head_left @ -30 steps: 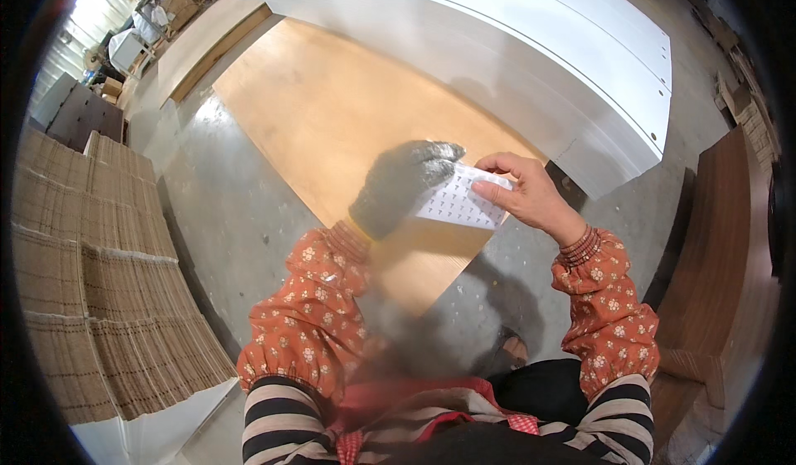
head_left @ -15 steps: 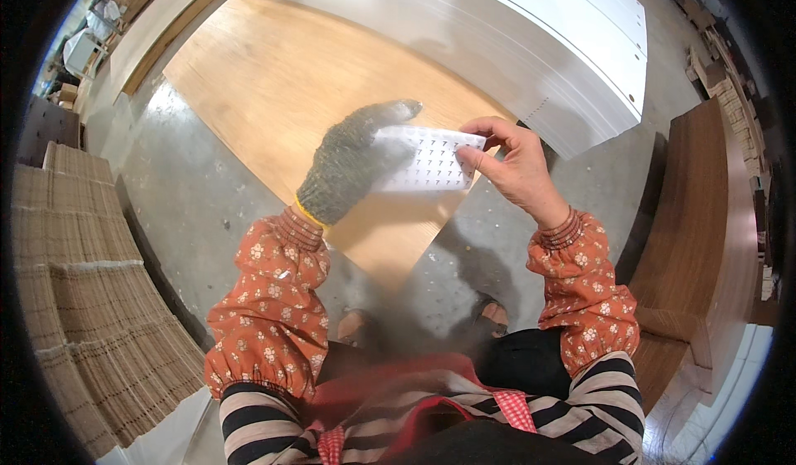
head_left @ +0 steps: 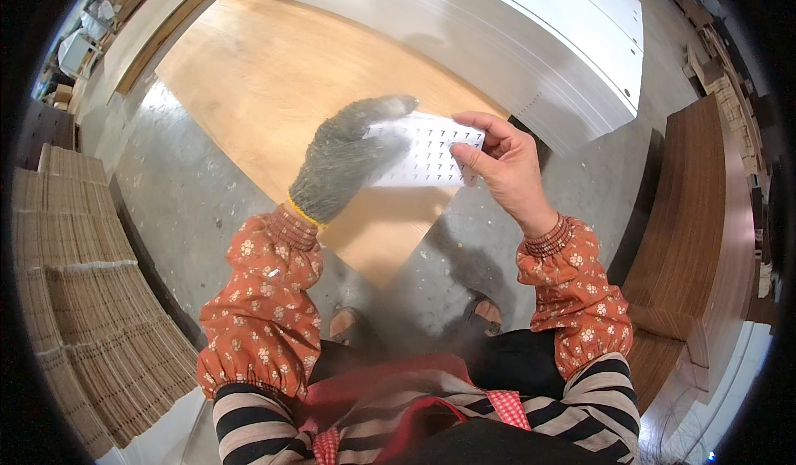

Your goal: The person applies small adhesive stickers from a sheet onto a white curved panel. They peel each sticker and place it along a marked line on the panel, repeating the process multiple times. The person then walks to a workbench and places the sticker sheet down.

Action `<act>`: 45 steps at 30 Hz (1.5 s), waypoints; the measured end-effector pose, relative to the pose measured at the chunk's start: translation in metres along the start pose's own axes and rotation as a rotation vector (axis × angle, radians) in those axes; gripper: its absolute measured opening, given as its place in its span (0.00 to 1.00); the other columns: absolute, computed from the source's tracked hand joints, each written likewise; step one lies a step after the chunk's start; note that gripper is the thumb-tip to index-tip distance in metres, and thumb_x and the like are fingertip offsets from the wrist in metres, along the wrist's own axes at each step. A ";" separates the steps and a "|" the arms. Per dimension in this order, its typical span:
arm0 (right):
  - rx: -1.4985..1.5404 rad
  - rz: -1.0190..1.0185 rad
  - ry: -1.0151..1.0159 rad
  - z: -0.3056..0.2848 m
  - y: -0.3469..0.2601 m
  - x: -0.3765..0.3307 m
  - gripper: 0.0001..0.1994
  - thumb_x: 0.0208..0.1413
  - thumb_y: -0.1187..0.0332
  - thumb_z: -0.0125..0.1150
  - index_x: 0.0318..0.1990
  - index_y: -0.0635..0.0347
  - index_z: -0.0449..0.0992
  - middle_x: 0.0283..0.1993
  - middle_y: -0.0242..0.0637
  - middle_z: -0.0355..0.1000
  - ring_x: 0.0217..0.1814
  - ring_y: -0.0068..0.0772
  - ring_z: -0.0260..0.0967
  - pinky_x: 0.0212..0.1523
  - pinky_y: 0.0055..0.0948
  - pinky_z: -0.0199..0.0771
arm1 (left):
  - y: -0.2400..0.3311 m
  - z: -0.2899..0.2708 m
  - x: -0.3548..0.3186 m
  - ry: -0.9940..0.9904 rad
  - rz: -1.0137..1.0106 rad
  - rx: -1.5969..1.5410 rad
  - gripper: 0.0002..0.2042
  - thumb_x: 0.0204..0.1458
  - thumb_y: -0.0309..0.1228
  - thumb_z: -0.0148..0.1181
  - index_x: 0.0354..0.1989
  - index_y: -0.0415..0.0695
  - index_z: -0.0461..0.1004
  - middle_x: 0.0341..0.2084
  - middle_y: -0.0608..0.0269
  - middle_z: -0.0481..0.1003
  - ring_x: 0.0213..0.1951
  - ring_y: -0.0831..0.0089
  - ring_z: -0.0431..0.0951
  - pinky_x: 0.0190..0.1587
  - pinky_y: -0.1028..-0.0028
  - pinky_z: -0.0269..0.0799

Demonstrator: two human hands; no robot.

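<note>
A white sticker sheet (head_left: 431,154), printed with rows of small dark marks, is held up between my two hands. My left hand (head_left: 336,158), in a dark grey knit glove with a yellow cuff edge, grips the sheet's left part, its thumb stretched along the top. Bare, my right hand (head_left: 502,162) pinches the sheet's right edge between thumb and fingers. Below the sheet lies a light wood-grain panel (head_left: 265,75), one corner pointing toward my feet. The glove hides part of the sheet.
A tall stack of white boards (head_left: 531,58) stands beyond the panel. Brown wood-grain boards (head_left: 684,216) are stacked at the right, bundles of corrugated cardboard (head_left: 91,291) at the left. Another pale board stack (head_left: 153,34) is at the far left. Grey concrete floor (head_left: 191,158) shows between them.
My right thumb and fingers have shifted slightly left on the sheet, and more of its printed rows show. The whole view has drifted slightly.
</note>
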State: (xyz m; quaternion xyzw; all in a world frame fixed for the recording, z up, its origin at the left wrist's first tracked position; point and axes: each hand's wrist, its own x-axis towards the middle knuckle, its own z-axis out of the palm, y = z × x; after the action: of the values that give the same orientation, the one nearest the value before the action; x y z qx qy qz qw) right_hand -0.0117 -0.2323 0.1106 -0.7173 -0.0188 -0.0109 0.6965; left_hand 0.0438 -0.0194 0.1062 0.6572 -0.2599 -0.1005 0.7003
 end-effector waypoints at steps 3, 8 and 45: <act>0.054 0.003 0.027 -0.001 0.002 0.000 0.17 0.51 0.76 0.62 0.49 0.66 0.71 0.36 0.33 0.75 0.35 0.16 0.70 0.36 0.16 0.70 | -0.006 -0.005 0.000 -0.012 -0.089 -0.041 0.20 0.46 0.19 0.59 0.50 0.38 0.70 0.45 0.59 0.72 0.44 0.74 0.73 0.43 0.77 0.73; 0.039 0.004 0.059 -0.001 0.003 -0.001 0.17 0.51 0.77 0.62 0.49 0.66 0.71 0.36 0.33 0.75 0.35 0.16 0.70 0.37 0.17 0.71 | -0.002 0.000 -0.003 0.007 -0.119 -0.073 0.20 0.46 0.19 0.59 0.50 0.38 0.70 0.44 0.60 0.72 0.43 0.74 0.72 0.41 0.77 0.73; 0.016 0.018 0.126 0.007 0.012 -0.003 0.07 0.49 0.78 0.63 0.37 0.65 0.75 0.31 0.34 0.76 0.31 0.17 0.72 0.30 0.15 0.73 | -0.010 -0.010 -0.003 -0.086 0.126 0.480 0.14 0.42 0.22 0.64 0.40 0.40 0.76 0.40 0.58 0.75 0.41 0.71 0.75 0.42 0.74 0.74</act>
State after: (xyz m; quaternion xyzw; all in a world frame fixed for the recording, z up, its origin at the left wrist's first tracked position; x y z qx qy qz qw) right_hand -0.0146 -0.2257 0.0982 -0.7096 0.0312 -0.0495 0.7021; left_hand 0.0483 -0.0103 0.0957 0.7824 -0.3462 -0.0199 0.5172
